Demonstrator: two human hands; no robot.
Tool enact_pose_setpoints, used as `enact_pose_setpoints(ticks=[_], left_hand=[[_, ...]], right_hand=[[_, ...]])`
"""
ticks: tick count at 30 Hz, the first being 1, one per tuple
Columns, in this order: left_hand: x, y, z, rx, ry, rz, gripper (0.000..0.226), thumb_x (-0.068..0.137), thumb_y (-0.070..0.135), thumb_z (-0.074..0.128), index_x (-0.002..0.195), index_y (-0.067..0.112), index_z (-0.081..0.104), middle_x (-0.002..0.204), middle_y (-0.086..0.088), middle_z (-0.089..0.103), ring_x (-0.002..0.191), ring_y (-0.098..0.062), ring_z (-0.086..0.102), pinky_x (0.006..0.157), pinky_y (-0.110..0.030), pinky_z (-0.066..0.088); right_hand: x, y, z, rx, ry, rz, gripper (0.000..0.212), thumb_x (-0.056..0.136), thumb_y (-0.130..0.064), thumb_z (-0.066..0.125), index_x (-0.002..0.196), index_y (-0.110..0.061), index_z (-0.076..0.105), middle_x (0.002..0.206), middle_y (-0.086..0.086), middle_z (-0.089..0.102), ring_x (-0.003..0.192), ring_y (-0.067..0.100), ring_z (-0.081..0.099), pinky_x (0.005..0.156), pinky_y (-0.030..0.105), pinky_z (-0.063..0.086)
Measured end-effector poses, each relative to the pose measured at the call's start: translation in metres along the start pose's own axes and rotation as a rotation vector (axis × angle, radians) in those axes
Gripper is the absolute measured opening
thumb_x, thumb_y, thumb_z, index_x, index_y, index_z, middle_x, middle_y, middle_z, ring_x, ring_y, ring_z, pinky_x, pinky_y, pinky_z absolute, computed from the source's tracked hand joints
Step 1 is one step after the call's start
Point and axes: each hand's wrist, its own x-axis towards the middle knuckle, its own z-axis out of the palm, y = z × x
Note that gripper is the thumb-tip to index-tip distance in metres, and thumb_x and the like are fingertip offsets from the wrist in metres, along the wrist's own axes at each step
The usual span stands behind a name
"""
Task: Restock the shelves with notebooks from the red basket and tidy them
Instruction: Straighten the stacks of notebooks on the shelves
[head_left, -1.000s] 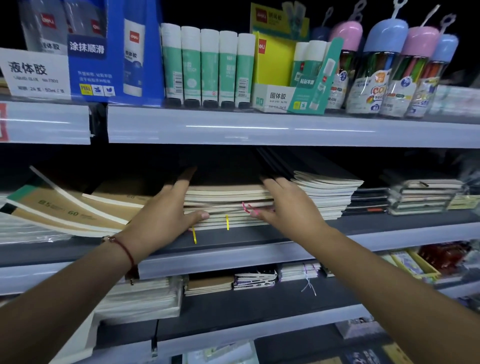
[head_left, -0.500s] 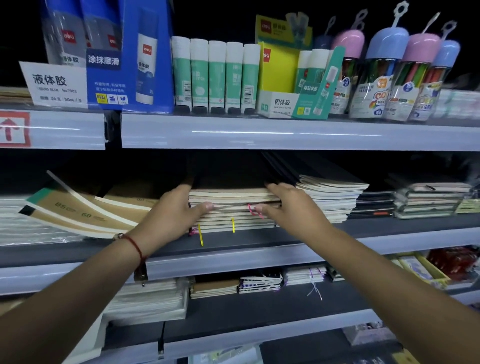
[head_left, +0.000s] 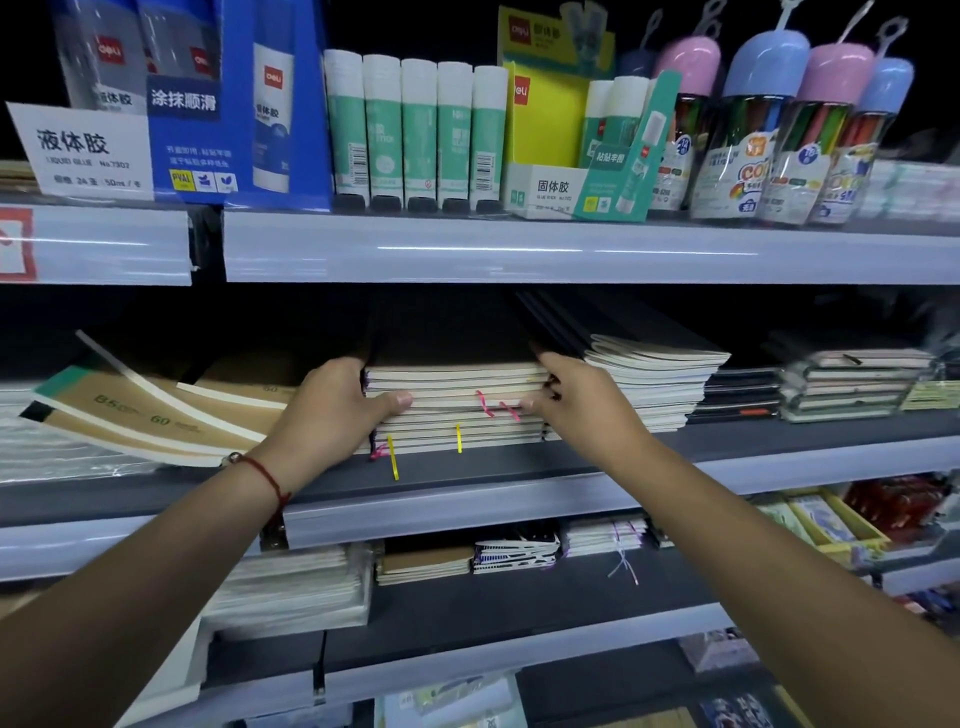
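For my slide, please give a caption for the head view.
Both hands, left and right, grip a notebook stack on the middle shelf.

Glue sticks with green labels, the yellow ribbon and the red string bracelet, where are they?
Green-labelled white glue sticks (head_left: 418, 130): head view, middle stick's label.
Yellow ribbon bookmark (head_left: 393, 460): head view, hanging strand below the stack.
Red string bracelet (head_left: 269, 477): head view, cord across the left wrist.

A dark gap is left above the notebook stack (head_left: 457, 410), under the upper shelf (head_left: 519, 249). The stack is hemmed in by leaning kraft notebooks (head_left: 156, 410) on the left and a curled white pile (head_left: 649, 384) on the right. Bare shelf board (head_left: 519, 462) is left open in front.
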Motion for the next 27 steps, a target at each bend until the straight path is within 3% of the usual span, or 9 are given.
enact_pose_setpoints(ticks=[4, 8, 10, 12, 16, 20, 22, 25, 27], left_hand=[[0.000, 0.004, -0.001, 0.004, 0.031, -0.035, 0.041, 0.083, 0.040, 0.077, 0.062, 0.014, 0.053, 0.056, 0.003, 0.054, 0.056, -0.013, 0.053, 0.048, -0.028, 0.031], [-0.004, 0.007, 0.003, -0.081, 0.012, -0.074, 0.030, 0.087, 0.038, 0.075, 0.076, 0.015, 0.058, 0.071, 0.001, 0.062, 0.068, -0.012, 0.058, 0.056, -0.027, 0.041], [-0.006, 0.017, 0.011, -0.295, 0.026, -0.177, 0.034, 0.090, 0.042, 0.070, 0.094, 0.011, 0.058, 0.088, -0.003, 0.065, 0.083, -0.018, 0.062, 0.074, -0.034, 0.049], [-0.008, 0.032, 0.023, -0.574, 0.168, -0.288, 0.035, 0.094, 0.044, 0.062, 0.100, 0.010, 0.055, 0.090, -0.001, 0.062, 0.089, -0.021, 0.060, 0.082, -0.037, 0.047], [-0.017, 0.046, 0.041, -0.832, 0.499, -0.368, 0.029, 0.104, 0.038, 0.043, 0.083, 0.018, 0.047, 0.075, 0.002, 0.044, 0.069, -0.016, 0.045, 0.062, -0.034, 0.035], [-0.016, 0.051, 0.048, -0.723, 0.486, -0.332, 0.030, 0.107, 0.038, 0.035, 0.100, 0.010, 0.046, 0.087, 0.000, 0.046, 0.074, -0.011, 0.045, 0.061, -0.029, 0.032], [-0.011, 0.051, 0.046, -0.687, 0.450, -0.351, 0.032, 0.106, 0.040, 0.036, 0.106, 0.009, 0.045, 0.101, -0.006, 0.050, 0.086, -0.016, 0.050, 0.073, -0.031, 0.036], [-0.007, 0.043, 0.044, -0.645, 0.370, -0.377, 0.039, 0.104, 0.048, 0.035, 0.111, 0.011, 0.044, 0.123, -0.016, 0.052, 0.112, -0.031, 0.052, 0.097, -0.043, 0.042], [-0.009, 0.039, 0.041, -0.618, 0.311, -0.373, 0.039, 0.103, 0.050, 0.035, 0.113, 0.013, 0.043, 0.127, -0.015, 0.051, 0.116, -0.031, 0.051, 0.103, -0.047, 0.041]], right_hand=[[-0.001, -0.006, 0.000, -0.163, 0.096, -0.035, 0.036, 0.094, -0.020, 0.064, 0.129, -0.014, 0.058, 0.110, 0.007, 0.065, 0.100, 0.028, 0.061, 0.079, 0.032, 0.048], [-0.008, -0.016, 0.014, 0.035, 0.115, 0.057, 0.019, 0.092, -0.019, 0.066, 0.099, -0.013, 0.049, 0.098, 0.004, 0.054, 0.093, 0.024, 0.055, 0.069, 0.027, 0.033], [-0.012, -0.026, 0.019, 0.314, 0.109, 0.134, 0.034, 0.093, -0.020, 0.064, 0.122, -0.012, 0.049, 0.123, 0.005, 0.051, 0.115, 0.022, 0.050, 0.085, 0.024, 0.035], [-0.016, -0.036, 0.024, 0.626, 0.143, 0.239, 0.062, 0.097, -0.028, 0.059, 0.151, -0.011, 0.033, 0.153, 0.001, 0.038, 0.141, 0.017, 0.035, 0.109, 0.026, 0.029], [-0.020, -0.038, 0.036, 0.853, 0.246, 0.254, 0.057, 0.101, -0.045, 0.047, 0.151, -0.020, 0.038, 0.154, -0.008, 0.039, 0.140, 0.013, 0.039, 0.118, 0.031, 0.028], [-0.014, -0.032, 0.032, 0.836, 0.226, 0.237, 0.056, 0.103, -0.047, 0.040, 0.151, -0.017, 0.038, 0.154, -0.004, 0.040, 0.142, 0.013, 0.035, 0.115, 0.028, 0.026], [-0.014, -0.030, 0.030, 0.749, 0.194, 0.200, 0.053, 0.104, -0.042, 0.041, 0.148, -0.014, 0.040, 0.143, -0.006, 0.047, 0.138, 0.013, 0.040, 0.109, 0.023, 0.028], [-0.015, -0.015, 0.029, 0.317, 0.167, 0.028, 0.022, 0.104, -0.030, 0.046, 0.121, -0.019, 0.053, 0.115, -0.008, 0.055, 0.108, 0.016, 0.058, 0.087, 0.028, 0.043], [-0.014, -0.005, 0.028, 0.079, 0.181, -0.060, 0.015, 0.104, -0.027, 0.046, 0.112, -0.015, 0.052, 0.102, -0.002, 0.056, 0.092, 0.018, 0.058, 0.071, 0.032, 0.043]])
